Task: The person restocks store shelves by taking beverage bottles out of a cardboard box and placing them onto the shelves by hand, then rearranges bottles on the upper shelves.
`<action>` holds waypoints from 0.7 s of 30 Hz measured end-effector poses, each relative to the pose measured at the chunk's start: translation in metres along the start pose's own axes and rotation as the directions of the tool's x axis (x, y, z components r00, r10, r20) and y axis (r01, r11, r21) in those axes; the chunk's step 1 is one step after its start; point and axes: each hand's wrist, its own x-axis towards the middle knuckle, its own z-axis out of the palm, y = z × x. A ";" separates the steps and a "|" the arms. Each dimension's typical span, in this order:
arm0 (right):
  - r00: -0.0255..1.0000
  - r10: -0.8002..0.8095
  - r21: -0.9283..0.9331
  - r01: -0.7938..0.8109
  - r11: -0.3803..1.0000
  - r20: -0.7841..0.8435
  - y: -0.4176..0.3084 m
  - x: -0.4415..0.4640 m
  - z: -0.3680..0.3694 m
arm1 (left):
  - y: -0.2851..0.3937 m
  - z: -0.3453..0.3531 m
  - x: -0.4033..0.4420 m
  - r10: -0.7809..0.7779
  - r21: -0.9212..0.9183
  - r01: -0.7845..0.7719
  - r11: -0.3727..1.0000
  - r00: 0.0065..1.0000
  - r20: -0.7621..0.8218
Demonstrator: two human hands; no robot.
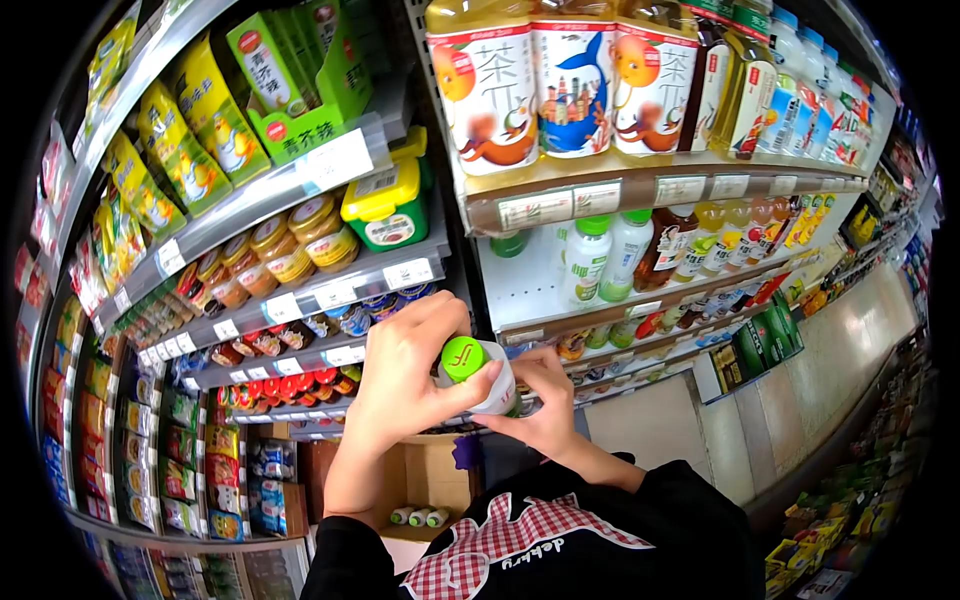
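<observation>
A white bottle with a green cap (464, 359) is between my two hands, in front of the shelves. My left hand (405, 375) is closed round its upper part, the thumb lying beside the cap. Lower on the bottle, my right hand (540, 405) grips its side with thumb and fingers. Two similar green-capped bottles, one of them a white bottle (586, 262), stand upright on the drinks shelf (525, 300) ahead. Below my hands is an open cardboard box (455, 480) with several green-capped bottles (420, 517) lying at its bottom.
Large tea bottles (575, 90) fill the upper right shelf. At the left, shelves hold yellow packets (185, 145), jars (322, 235) and a green tub with a yellow lid (385, 205). A green carton (768, 335) stands by the aisle floor (780, 400) at right.
</observation>
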 end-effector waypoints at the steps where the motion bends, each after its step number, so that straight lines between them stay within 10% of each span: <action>1: 0.999 0.011 -0.022 -0.012 1.000 -0.036 0.005 0.001 -0.003 | 0.001 0.003 0.003 -0.004 0.017 0.004 1.000 1.000 0.002; 15: 0.900 0.072 -0.161 -0.154 0.975 -0.429 0.105 0.052 0.021 | -0.056 0.111 -0.025 -0.461 -0.274 0.408 0.871 0.872 -0.165; 21: 0.895 0.081 -0.221 -0.195 0.956 -0.438 0.121 0.062 0.031 | -0.105 0.162 -0.035 -0.358 -0.190 0.325 0.926 0.918 -0.174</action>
